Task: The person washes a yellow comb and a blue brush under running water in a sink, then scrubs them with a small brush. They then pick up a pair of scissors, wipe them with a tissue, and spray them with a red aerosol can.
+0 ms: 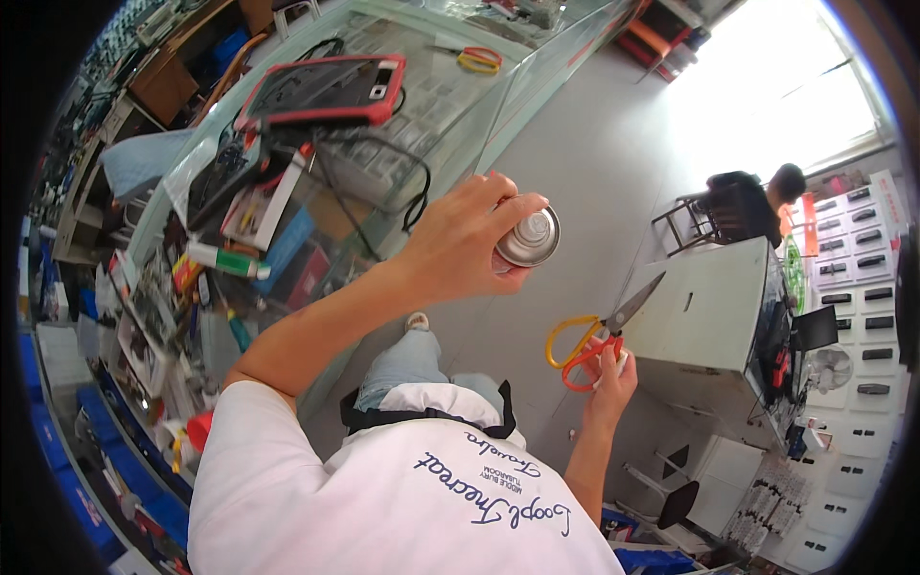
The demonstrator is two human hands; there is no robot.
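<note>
My left hand is wrapped round a small silver metal can, held in front of my body above the floor. The can's round end, with a pale raised centre, faces up toward me, while fingers cover most of its side. Lower and to the right, my right hand grips a pair of scissors by the red loop. Its other loop is yellow, and the dark blades point up and to the right. Something small and white shows at my right fingers; its kind is unclear. The can and the scissors are apart.
A glass counter to the left bears a red-framed tablet, cables, a green and white tube and another pair of scissors. At right stands a white cabinet; beyond it a person sits on a chair.
</note>
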